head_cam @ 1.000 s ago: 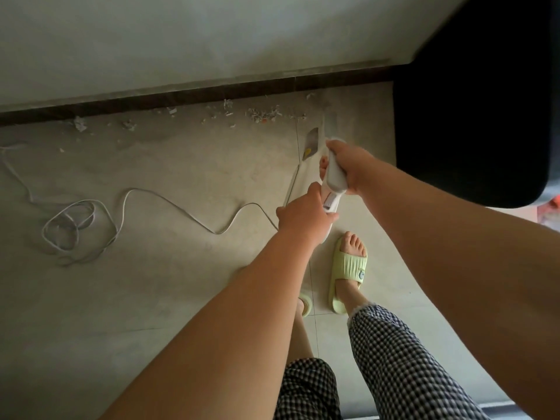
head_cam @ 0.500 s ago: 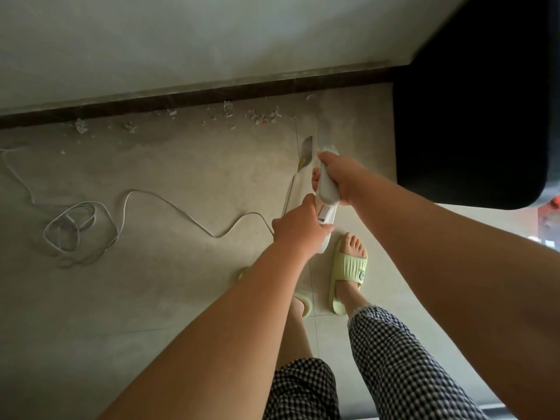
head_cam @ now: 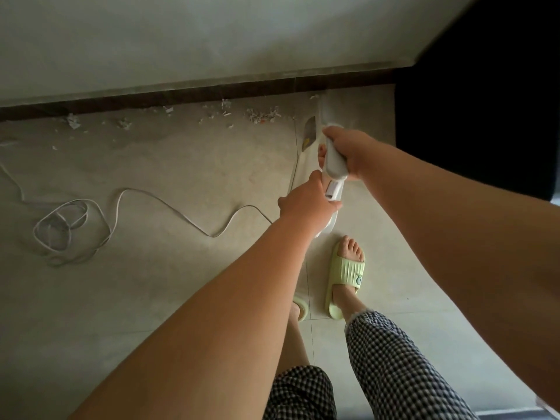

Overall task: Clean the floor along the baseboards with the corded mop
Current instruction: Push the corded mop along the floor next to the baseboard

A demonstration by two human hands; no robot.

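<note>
The right hand [head_cam: 353,153] wraps around the top of the white mop handle [head_cam: 333,165], and the left hand [head_cam: 306,204] grips it just below, fingers curled round the shaft. The mop [head_cam: 325,107] slants away toward the dark baseboard [head_cam: 181,97], its head near the wall. Paper scraps [head_cam: 262,115] lie along the baseboard. The white cord [head_cam: 169,207] trails left across the tiled floor [head_cam: 151,298] into a loose coil. Green slippers [head_cam: 345,277] stand below the hands.

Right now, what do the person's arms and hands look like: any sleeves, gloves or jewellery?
Both forearms are bare all the way up to the bottom edge of the picture, with no sleeve showing. The left hand and the right hand wear no gloves. No watch, bracelet or ring shows on either.
</note>
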